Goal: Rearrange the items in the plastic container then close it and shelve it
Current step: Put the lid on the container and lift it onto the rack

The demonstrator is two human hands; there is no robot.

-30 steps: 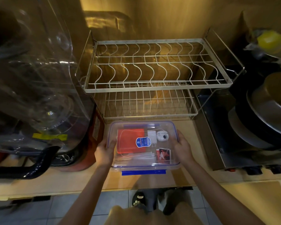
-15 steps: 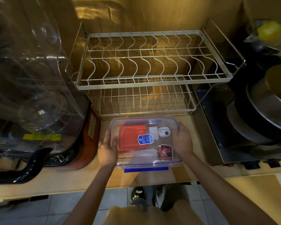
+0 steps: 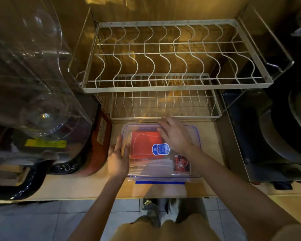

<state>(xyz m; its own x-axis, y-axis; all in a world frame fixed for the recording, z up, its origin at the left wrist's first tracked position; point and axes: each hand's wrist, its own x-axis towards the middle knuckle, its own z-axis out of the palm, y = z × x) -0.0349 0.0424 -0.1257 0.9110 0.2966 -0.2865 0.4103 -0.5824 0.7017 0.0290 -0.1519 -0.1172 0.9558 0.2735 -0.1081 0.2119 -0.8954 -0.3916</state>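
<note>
A clear plastic container (image 3: 195,169) with a blue-edged lid and a blue clip at its near edge rests on the wooden counter, just in front of the wire rack. Through the lid I see a red flat item (image 3: 144,143), a blue round label, white papers and a small red packet (image 3: 181,163). My left hand (image 3: 118,159) grips the container's left side. My right hand (image 3: 175,136) lies flat on top of the lid, fingers spread toward its far edge, covering the items at the back right.
A two-tier white wire dish rack (image 3: 163,84) stands right behind the container, both tiers bare. A large clear plastic appliance cover (image 3: 30,75) and a red-brown pot (image 3: 97,145) crowd the left. A metal box with stacked pans (image 3: 285,136) stands on the right.
My right hand has left the container's right side and moved onto the top of the lid. The container has shifted a little closer to the rack.
</note>
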